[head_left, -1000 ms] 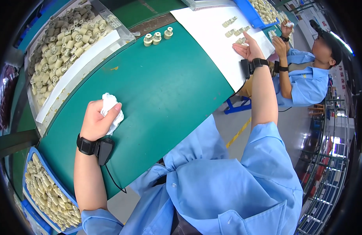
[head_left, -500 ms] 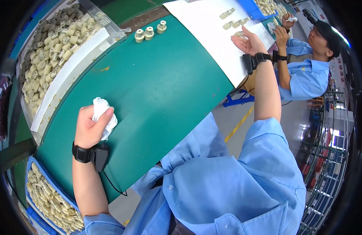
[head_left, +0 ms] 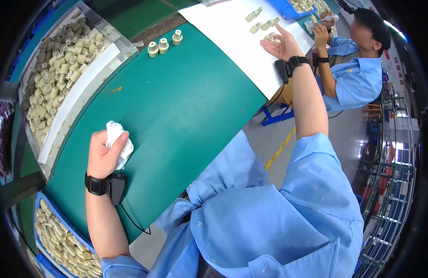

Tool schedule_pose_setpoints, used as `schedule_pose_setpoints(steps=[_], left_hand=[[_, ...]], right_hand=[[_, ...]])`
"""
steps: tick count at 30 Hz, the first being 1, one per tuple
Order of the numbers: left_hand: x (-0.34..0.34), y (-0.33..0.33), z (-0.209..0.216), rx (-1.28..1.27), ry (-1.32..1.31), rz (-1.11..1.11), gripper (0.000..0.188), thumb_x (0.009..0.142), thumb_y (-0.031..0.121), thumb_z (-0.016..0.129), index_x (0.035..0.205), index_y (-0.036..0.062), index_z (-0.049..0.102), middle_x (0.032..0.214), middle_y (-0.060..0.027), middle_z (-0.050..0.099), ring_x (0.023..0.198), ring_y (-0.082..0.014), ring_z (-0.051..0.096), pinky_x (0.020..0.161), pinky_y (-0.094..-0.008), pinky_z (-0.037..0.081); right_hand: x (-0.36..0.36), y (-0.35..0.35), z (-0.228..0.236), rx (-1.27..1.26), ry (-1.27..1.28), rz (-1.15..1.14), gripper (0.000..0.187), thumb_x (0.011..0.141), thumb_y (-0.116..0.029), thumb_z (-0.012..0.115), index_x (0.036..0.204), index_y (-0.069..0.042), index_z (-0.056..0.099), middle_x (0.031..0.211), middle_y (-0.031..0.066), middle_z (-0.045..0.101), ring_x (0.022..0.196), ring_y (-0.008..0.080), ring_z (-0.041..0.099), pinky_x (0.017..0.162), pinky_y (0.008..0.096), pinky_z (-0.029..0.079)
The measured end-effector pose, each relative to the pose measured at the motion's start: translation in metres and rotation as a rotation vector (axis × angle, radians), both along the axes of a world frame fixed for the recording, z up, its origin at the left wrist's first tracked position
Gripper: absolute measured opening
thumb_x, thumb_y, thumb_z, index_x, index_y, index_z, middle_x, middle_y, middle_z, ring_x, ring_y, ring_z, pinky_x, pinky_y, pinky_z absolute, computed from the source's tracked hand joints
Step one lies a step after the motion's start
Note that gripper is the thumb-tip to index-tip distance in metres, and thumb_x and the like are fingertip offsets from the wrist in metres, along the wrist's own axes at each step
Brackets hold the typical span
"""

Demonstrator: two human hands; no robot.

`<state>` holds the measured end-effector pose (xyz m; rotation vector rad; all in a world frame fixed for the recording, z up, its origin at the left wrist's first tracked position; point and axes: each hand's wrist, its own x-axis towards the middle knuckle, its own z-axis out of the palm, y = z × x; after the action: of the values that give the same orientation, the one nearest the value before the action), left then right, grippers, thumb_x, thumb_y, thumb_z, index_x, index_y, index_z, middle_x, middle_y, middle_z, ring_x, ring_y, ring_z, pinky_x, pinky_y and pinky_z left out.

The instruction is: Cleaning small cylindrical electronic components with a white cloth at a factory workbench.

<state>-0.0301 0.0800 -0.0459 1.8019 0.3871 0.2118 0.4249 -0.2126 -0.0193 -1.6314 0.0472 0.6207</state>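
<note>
My left hand (head_left: 105, 150) is closed round a crumpled white cloth (head_left: 119, 143), thumb on top, above the green table mat (head_left: 177, 102). Over at the upper right, my right hand (head_left: 287, 46) reaches above a white sheet (head_left: 232, 41) with fingers stretched out and thumb apart. A small cream, threaded-looking cylindrical part (head_left: 270, 36) sits on the sheet between that thumb and the fingers; whether they touch it I cannot tell. Several similar parts (head_left: 255, 28) lie in short rows just beyond. Three more cream parts (head_left: 163, 45) stand on the mat's far edge.
A large bin (head_left: 130, 54) heaped with cream parts stands at the upper left. Blue trays of parts sit at lower left (head_left: 65, 214) and upper right (head_left: 288, 13). A co-worker (head_left: 355, 69) sits at the right, handling a white cloth. A wire rack (head_left: 390, 185) stands behind.
The whole view has shifted slightly, moving the table and sheet left and up in the picture. Both hands keep nearly the same pose; the right stays by the same part.
</note>
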Motion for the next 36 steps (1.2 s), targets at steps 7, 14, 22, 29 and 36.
schedule_pose_setpoints(steps=[7,14,22,29,36], left_hand=[[-0.001,0.000,-0.001,-0.022,0.001,0.002,0.025,0.089,0.012,0.062,0.067,0.0005,0.058,0.058,-0.0006,0.055,0.052,-0.0087,0.049,0.048,-0.0266,0.035],[-0.004,0.002,-0.004,0.007,0.007,0.004,0.025,0.090,0.014,0.062,0.068,0.0013,0.060,0.058,-0.0014,0.056,0.052,-0.0092,0.050,0.048,-0.0270,0.037],[-0.001,-0.001,0.003,0.018,-0.008,-0.045,0.024,0.090,0.017,0.063,0.071,0.0018,0.062,0.059,-0.0018,0.057,0.053,-0.0098,0.052,0.049,-0.0266,0.039],[-0.003,0.001,-0.003,-0.091,-0.001,-0.004,0.025,0.090,0.016,0.063,0.069,0.0019,0.061,0.060,-0.0007,0.058,0.055,-0.0082,0.052,0.049,-0.0260,0.038],[-0.004,-0.001,0.001,-0.060,0.013,0.008,0.025,0.090,0.015,0.063,0.068,0.0019,0.061,0.059,0.0000,0.057,0.054,-0.0076,0.051,0.048,-0.0258,0.037]], right_hand=[[0.014,-0.008,-0.014,-0.004,-0.049,0.081,0.052,0.095,-0.031,0.057,0.126,0.007,0.043,0.110,0.0257,0.063,0.095,0.0268,0.068,0.079,0.0289,0.059],[-0.038,0.025,0.002,0.015,-0.118,0.137,0.042,0.094,-0.026,0.057,0.120,0.007,0.050,0.101,0.0238,0.066,0.087,0.0262,0.069,0.077,0.0309,0.058],[-0.106,0.125,0.016,0.012,-0.091,0.571,0.044,0.092,-0.032,0.062,0.115,0.004,0.055,0.085,0.0165,0.068,0.074,0.0195,0.068,0.066,0.0275,0.055],[-0.107,0.157,0.001,-0.101,-0.138,0.643,0.046,0.092,-0.037,0.062,0.111,0.004,0.057,0.082,0.0146,0.067,0.073,0.0177,0.068,0.061,0.0260,0.054],[-0.088,0.092,0.021,-0.271,-0.549,0.339,0.049,0.093,-0.043,0.057,0.100,0.006,0.061,0.067,0.0128,0.063,0.051,0.0168,0.063,0.043,0.0275,0.050]])
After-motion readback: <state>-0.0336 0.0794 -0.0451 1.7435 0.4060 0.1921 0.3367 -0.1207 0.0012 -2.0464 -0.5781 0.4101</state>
